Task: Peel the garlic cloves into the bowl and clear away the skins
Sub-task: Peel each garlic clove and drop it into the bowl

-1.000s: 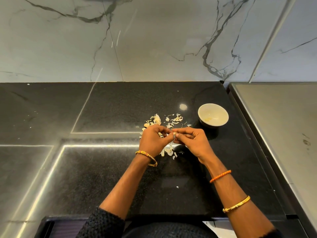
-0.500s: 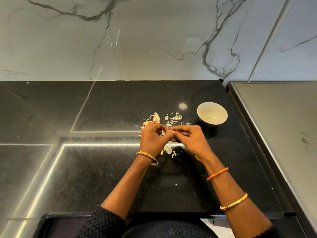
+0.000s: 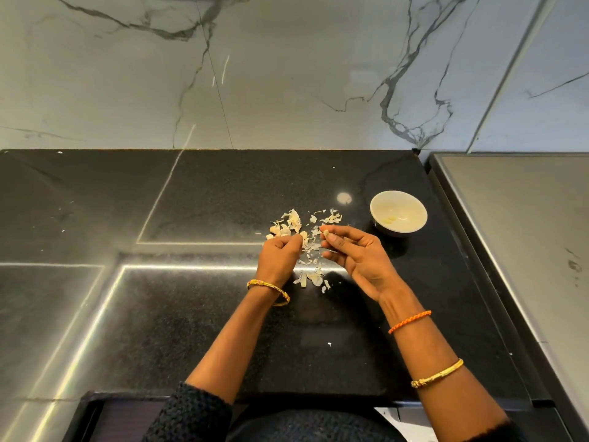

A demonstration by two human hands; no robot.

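The hands have drawn apart since a moment ago, when they met over the pile. The right hand (image 3: 357,253) pinches a small garlic clove (image 3: 325,232) at its fingertips; the left hand (image 3: 280,255) is curled, and whether it pinches a bit of skin is hard to tell. Garlic skins (image 3: 306,247) lie scattered between them on the black counter (image 3: 223,193). The bowl (image 3: 398,213) sits near the right hand, with pale peeled cloves inside.

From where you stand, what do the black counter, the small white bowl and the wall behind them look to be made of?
The black speckled counter looks like polished granite or a similar stone: fine flecks and sharp mirror-like light streaks. The small round white bowl seems glazed ceramic, with a smooth, softly shiny inside, though plastic cannot be ruled out. The pale grey-veined wall looks like marble or marble-print tile, semi-gloss, with straight panel joints.
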